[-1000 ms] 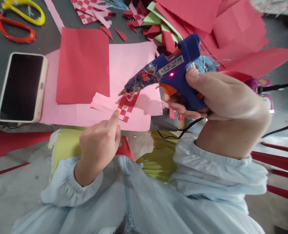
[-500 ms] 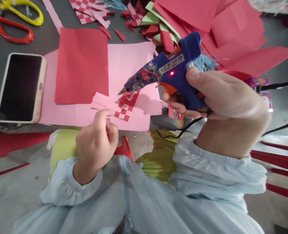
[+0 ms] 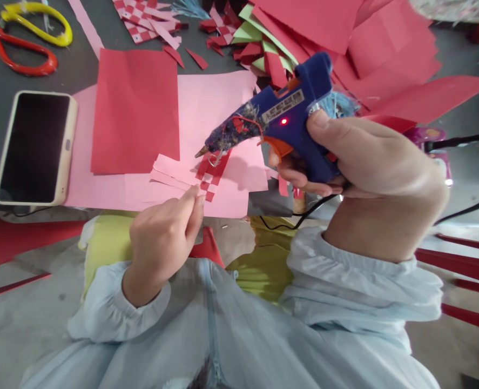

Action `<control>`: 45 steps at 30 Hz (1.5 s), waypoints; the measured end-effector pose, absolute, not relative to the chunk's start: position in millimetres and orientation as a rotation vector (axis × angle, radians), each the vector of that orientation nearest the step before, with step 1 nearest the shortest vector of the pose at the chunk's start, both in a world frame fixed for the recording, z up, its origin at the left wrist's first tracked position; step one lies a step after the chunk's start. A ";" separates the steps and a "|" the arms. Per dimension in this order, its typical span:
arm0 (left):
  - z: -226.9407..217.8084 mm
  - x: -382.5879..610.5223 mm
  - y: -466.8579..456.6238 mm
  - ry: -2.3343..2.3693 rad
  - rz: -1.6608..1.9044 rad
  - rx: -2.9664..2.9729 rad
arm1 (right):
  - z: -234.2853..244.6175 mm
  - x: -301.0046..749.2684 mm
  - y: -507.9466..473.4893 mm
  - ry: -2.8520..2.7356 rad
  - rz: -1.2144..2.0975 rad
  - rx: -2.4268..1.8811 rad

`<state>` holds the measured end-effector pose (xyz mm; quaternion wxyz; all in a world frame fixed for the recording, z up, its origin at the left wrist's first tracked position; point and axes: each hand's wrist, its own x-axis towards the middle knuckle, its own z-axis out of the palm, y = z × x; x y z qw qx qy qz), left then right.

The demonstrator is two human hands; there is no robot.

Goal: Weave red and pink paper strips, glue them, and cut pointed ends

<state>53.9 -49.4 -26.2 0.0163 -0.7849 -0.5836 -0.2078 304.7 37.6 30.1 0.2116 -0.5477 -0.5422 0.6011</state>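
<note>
My right hand (image 3: 356, 146) is wrapped around the handle of a blue hot glue gun (image 3: 282, 111), with fingers at its orange trigger. A red light glows on the gun's side, and its nozzle points left, above the paper. Under the nozzle lies a woven strip of red and pink checkered paper (image 3: 214, 175), its upper part partly hidden by the gun. Thumb and index finger of my left hand (image 3: 164, 237) pinch this woven paper at its lower left edge. Pale pink paper strips (image 3: 173, 168) stick out to its left, just above my left fingers.
Pink sheets (image 3: 218, 97) lie beneath the work, with a red sheet (image 3: 136, 111) on top. A phone (image 3: 34, 148) and scissors (image 3: 32, 40) are at the left. Red paper (image 3: 385, 48) and woven pieces (image 3: 142, 19) lie behind. A black cable (image 3: 304, 219) hangs at the front edge.
My left hand has moved slightly right, its fingers going from curled beside the woven paper to pinched at its edge. The glue gun is nearly still.
</note>
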 end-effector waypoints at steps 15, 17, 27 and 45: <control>-30.7 57.9 -49.2 -1.831 -0.395 -2.398 | 32.8 302.1 36.6 -1.585 1.670 -1.471; -30.1 58.2 -49.4 -1.835 -0.397 -2.406 | 32.4 302.4 36.6 -1.595 1.675 -1.465; -30.9 58.4 -51.8 -1.855 -0.399 -2.397 | 31.7 303.9 35.0 -1.519 1.647 -1.525; -43.0 63.8 -38.3 -1.701 -0.868 -2.392 | 51.5 327.6 14.8 -1.288 0.777 -1.648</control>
